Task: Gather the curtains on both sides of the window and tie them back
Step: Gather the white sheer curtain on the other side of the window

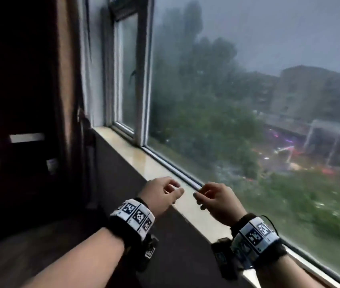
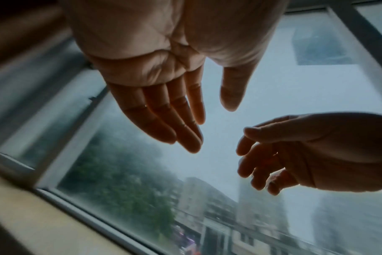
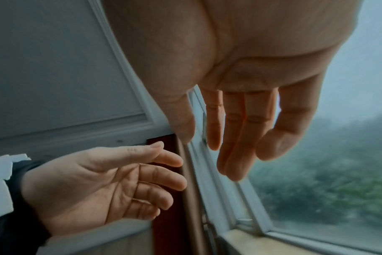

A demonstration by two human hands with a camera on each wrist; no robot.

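A dark brown curtain (image 1: 67,80) hangs bunched at the left side of the window; it also shows as a red-brown strip, the curtain (image 3: 166,198), in the right wrist view. Whether a tie is round it I cannot tell. My left hand (image 1: 176,187) and right hand (image 1: 203,196) hover close together over the pale window sill (image 1: 144,161), fingers loosely curled, holding nothing. From the wrists, the left hand (image 2: 207,124) and right hand (image 3: 209,155) are empty with relaxed fingers. No right-side curtain is in view.
A big glass pane (image 1: 248,100) fills the right, with a narrow framed side window (image 1: 126,69) at the left. Below the sill lies a dark surface (image 1: 123,188). Dim furniture (image 1: 27,138) stands at the far left.
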